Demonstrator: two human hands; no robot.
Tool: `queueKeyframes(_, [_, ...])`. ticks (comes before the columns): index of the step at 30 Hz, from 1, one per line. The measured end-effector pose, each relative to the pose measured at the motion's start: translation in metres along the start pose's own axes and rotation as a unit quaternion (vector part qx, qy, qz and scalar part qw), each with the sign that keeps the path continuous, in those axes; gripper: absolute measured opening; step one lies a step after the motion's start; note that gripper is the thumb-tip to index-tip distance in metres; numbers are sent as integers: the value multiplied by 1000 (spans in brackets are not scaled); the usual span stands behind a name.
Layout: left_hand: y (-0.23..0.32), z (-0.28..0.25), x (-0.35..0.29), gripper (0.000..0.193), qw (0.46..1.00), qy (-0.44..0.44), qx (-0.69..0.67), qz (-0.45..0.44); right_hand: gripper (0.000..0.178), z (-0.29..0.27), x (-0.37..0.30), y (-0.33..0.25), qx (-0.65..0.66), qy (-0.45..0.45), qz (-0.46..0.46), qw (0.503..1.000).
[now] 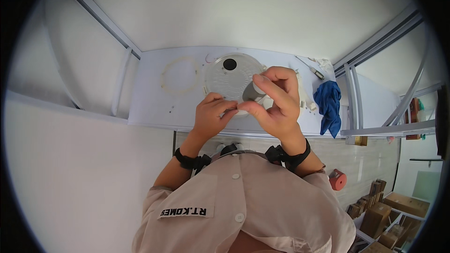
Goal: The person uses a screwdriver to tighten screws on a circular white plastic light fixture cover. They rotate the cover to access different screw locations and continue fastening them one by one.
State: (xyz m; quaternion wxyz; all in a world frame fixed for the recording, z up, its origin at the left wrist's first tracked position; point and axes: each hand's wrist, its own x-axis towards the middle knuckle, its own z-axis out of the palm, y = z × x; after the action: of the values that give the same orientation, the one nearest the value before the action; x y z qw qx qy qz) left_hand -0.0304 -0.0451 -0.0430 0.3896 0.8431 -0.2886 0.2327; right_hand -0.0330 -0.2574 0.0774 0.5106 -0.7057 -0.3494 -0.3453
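Note:
My right hand (pixel 279 105) is closed round a short grey cylinder (pixel 253 91) that looks like a roll of tape, held over the table. Close beside it, my left hand (pixel 213 115) has its thumb and fingers pinched together near the right thumb tip. Whatever is in that pinch is too small to make out. Beneath and beyond both hands lies a large round, pale, shiny disc (pixel 220 77) with a black circle (pixel 229 64) on its far part. The hands and the cylinder hide the disc's near right part.
On the white table (pixel 150 107), a thin pale ring (pixel 164 76) lies left of the disc. At the right are a screwdriver (pixel 317 72) and a crumpled blue cloth (pixel 329 103) hanging over the front edge. Metal frame posts (pixel 352 98) stand at the right. A red roll (pixel 337 180) rests on the floor.

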Motion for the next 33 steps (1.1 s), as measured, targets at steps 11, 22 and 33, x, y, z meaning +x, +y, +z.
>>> queueKeyframes(11, [-1,-1,-2,27,999,-1,-38,-11,52,-6,-1,3,-30,-14,23,999])
queueKeyframes(22, [1,3,-4,23,997,5,-58,-52,40,-7,9,-2,-58,-49,26,997])
queueKeyframes(33, [7,0,-2,23,997,4,-44,-61,45,6,11,-12,65,-26,50,996])
